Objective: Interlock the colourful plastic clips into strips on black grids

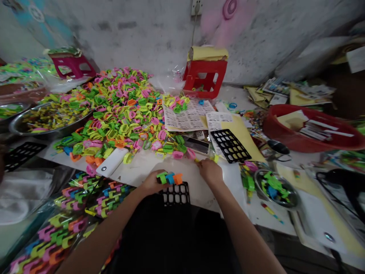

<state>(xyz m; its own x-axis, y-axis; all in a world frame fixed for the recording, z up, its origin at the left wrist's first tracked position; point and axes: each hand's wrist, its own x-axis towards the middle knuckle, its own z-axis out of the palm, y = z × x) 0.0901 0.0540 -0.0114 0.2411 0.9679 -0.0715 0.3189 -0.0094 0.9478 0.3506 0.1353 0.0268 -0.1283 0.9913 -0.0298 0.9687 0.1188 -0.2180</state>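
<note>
Reaching out from the near edge, the left hand (152, 184) and right hand (210, 171) work over the white table (142, 167). Across its far left spreads a heap of loose plastic clips (119, 110), green, yellow, pink and orange, by far the largest mass and all unsorted. At the near left lie clear bags of clips (71, 220) packed in tidy coloured rows, which look like the finished share. Judging by the two, most of the work is left. A black grid tray (176, 195) sits at the near edge between the hands, its visible cells empty. The left hand grips a short row of clips (170, 177), green, blue and orange, just above the tray's far rim. The right hand's fingertips curl at a small yellow piece (196, 160) on the table; whether they pinch it I cannot tell.
</note>
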